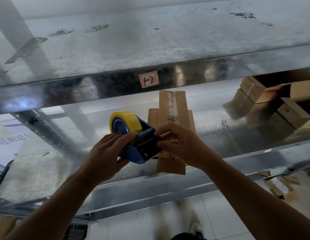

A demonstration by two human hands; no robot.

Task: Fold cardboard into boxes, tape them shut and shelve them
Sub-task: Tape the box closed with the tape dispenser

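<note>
Below the hands: white tiled floor (150, 222), one blurred shoe (196, 228).

Left hand (105, 153) grips the blue plastic tape dispenser (131, 153) from its left side, fingers curled over the top, thumb underneath. Right hand (178, 142) pinches the dispenser's black front end between thumb and fingers. The dispenser is in the air above the galvanized steel shelf (55, 153) and tilted, with its roll of yellowish clear tape (128, 122) on the far side of the left hand. Can't tell if any tape is drawn out.

Under and beyond the right hand: long narrow brown cardboard box (173, 108), tape along its top seam, lying front-to-back on the shelf. Its near end sits just inside the shelf's front edge and its middle is hidden by the right hand. A wider flat cardboard piece (153, 116) shows on both sides of it; over or under, can't tell.

Room: bare steel from the left hand out to the grey perforated upright post (52, 134), and bare steel right of the right hand too. Far right, well apart: small brown cardboard cartons (296, 116), stacked. Down-right of the right hand, past the shelf edge: torn cardboard scraps (279, 186) on the floor.

Beyond and above the hands: upper shelf's shiny steel front beam (81, 94) with a red-bordered paper label (148, 79), handwritten "12", straight past the dispenser.
</note>
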